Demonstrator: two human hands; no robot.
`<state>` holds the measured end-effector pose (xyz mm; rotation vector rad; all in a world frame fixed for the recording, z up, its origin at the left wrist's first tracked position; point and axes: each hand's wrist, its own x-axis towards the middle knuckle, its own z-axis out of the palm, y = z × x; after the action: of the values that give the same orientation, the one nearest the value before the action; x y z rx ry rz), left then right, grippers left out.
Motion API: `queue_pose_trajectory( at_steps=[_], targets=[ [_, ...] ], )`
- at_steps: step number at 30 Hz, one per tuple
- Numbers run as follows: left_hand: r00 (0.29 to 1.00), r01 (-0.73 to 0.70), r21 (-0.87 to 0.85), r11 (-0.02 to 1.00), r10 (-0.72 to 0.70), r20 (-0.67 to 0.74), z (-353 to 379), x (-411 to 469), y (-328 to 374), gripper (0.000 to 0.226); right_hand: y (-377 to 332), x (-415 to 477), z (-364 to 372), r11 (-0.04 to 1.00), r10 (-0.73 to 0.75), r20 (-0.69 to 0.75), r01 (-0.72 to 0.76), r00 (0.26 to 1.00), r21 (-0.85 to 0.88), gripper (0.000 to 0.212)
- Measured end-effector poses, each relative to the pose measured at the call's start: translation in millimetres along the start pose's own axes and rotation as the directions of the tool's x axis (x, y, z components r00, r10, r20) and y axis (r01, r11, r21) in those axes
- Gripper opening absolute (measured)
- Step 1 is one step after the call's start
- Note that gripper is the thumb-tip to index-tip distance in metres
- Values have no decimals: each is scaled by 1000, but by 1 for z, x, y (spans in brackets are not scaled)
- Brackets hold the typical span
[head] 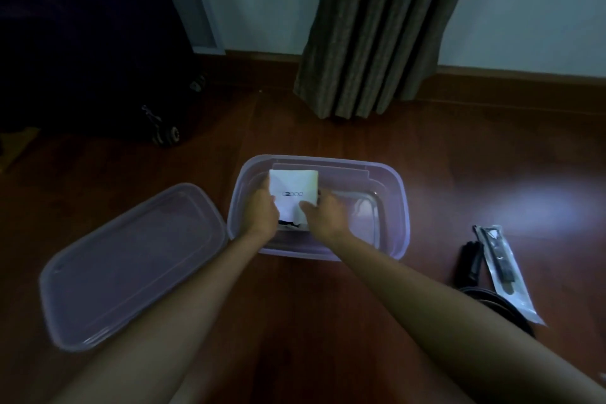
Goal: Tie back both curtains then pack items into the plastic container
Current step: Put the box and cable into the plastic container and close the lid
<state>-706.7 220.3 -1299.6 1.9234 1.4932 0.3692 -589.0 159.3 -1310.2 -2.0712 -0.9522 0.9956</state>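
A clear purple-tinted plastic container stands open on the wooden floor in front of me. Inside its left half is a white packet with small dark print and something black at its near end. My left hand grips the packet's left edge and my right hand grips its right edge, both inside the container. The container's lid lies flat on the floor to the left. A grey-brown curtain hangs down to the floor straight ahead.
To the right on the floor lie a long clear packet with a dark item inside, a black object and a dark coiled strap. A dark wheeled suitcase stands at the back left. Wall and skirting board run behind.
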Motion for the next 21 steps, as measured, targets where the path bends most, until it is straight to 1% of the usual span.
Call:
queue_pose_trajectory(
  at_steps=[3, 5, 7, 8, 9, 10, 12, 14, 16, 18, 20, 21],
  targets=[
    [993, -43, 81, 996, 52, -106, -13, 7, -9, 54, -8, 3, 8, 998, -50, 140, 44, 989, 46, 39],
    [991, -27, 103, 994, 41, -130, -15, 8, -11, 55, -11, -3, 4, 997, -81, 200, 80, 976, 16, 43],
    [978, -65, 97, 993, 83, -192, -14, 5, -6, 58, -7, -12, -9, 993, -118, 233, 118, 965, 15, 47],
    [965, -120, 86, 989, 137, -224, -12, 0, 2, 60, -5, -18, -21, 989, -141, 223, 145, 965, -1, 49],
    [951, -186, 72, 980, 198, -236, -8, -3, 13, 59, -2, -24, -38, 987, -151, 186, 159, 971, -31, 50],
    [941, -249, 54, 967, 255, -221, -3, -7, 28, 57, 4, -28, -55, 984, -163, 112, 169, 980, -50, 49],
    [918, -369, 6, 929, 366, -152, 16, -15, 64, 52, 19, -38, -96, 985, -166, -77, 162, 983, -54, 42],
    [872, -489, -37, 872, 486, -67, 44, -28, 106, 49, 42, -51, -137, 992, -122, -232, 115, 965, -45, 36],
    [787, -614, -79, 785, 617, 20, 77, -47, 143, 46, 67, -69, -173, 997, -75, -385, 58, 920, -56, 30],
    [688, -702, -113, 703, 710, 146, 111, -70, 172, 43, 93, -89, -200, 999, -21, -506, -4, 862, -49, 25],
    [615, -737, -127, 664, 736, 284, 140, -95, 187, 36, 121, -109, -217, 995, 40, -562, -86, 827, -57, 22],
    [599, -737, -127, 664, 728, 333, 151, -107, 191, 32, 137, -120, -221, 986, 73, -581, -145, 811, -78, 21]
  ],
)
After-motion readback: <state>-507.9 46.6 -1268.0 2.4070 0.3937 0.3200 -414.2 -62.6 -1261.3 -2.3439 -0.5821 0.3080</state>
